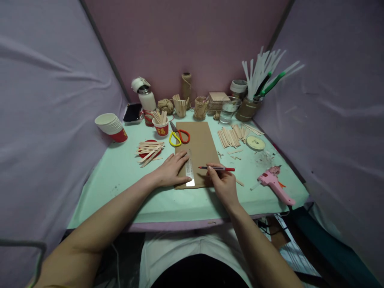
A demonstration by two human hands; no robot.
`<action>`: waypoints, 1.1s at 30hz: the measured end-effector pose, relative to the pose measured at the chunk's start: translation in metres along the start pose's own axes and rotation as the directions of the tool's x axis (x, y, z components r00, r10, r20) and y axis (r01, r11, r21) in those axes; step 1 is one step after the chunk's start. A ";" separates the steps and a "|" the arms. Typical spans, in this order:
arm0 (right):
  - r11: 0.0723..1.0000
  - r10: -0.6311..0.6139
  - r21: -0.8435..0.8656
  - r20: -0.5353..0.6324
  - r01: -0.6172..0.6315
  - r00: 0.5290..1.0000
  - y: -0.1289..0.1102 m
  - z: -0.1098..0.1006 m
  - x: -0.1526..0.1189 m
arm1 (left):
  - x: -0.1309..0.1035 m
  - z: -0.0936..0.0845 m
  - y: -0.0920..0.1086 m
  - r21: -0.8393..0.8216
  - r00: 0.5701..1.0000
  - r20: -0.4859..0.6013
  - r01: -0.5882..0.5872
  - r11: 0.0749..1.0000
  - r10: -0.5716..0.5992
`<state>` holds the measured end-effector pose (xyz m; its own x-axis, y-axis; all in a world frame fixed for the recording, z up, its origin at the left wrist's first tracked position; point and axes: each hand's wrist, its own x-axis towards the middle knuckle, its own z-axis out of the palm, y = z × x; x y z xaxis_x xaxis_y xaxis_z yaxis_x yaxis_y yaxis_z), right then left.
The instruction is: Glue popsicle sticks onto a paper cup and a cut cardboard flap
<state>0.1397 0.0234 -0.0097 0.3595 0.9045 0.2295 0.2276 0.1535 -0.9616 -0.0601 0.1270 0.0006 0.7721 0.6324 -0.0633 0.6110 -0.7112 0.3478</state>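
A brown cardboard sheet (pixel 202 144) lies on the pale green table. On its left part rests a clear ruler (pixel 189 172), lying lengthwise. My left hand (pixel 172 170) is spread over the cardboard's left edge, its fingertips and thumb on the ruler. My right hand (pixel 222 182) pinches a red pen (pixel 223 169) above the cardboard's right side, the pen's tip pointing left toward the ruler. Scissors (pixel 179 136) with one yellow and one red handle lie across the cardboard's upper left corner, their blades apart.
Wooden sticks (pixel 150 152) lie on a red plate at left, beside stacked paper cups (pixel 111 126). A pink glue gun (pixel 274 184) lies at right, near more sticks (pixel 229 137) and a round lid (pixel 255 143). Jars, twine and a water cup (pixel 228 112) line the back.
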 end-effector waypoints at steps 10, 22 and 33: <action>0.989 0.045 -0.145 0.046 -0.038 0.998 0.000 0.011 0.008 | -0.001 0.002 -0.001 -0.016 1.000 -0.011 -0.005 1.000 0.005; 0.984 0.054 -0.173 0.054 -0.044 0.997 0.007 0.013 0.009 | -0.001 0.001 0.001 -0.013 1.000 0.004 0.000 1.000 0.000; 0.981 0.060 -0.189 0.077 -0.044 0.995 0.006 0.014 0.010 | -0.001 0.002 0.000 -0.020 1.000 0.010 0.006 1.000 -0.006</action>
<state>0.1321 0.0387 -0.0148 0.3017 0.9400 0.1591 0.3783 0.0352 -0.9250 -0.0608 0.1258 -0.0008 0.7700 0.6337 -0.0746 0.6123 -0.7009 0.3657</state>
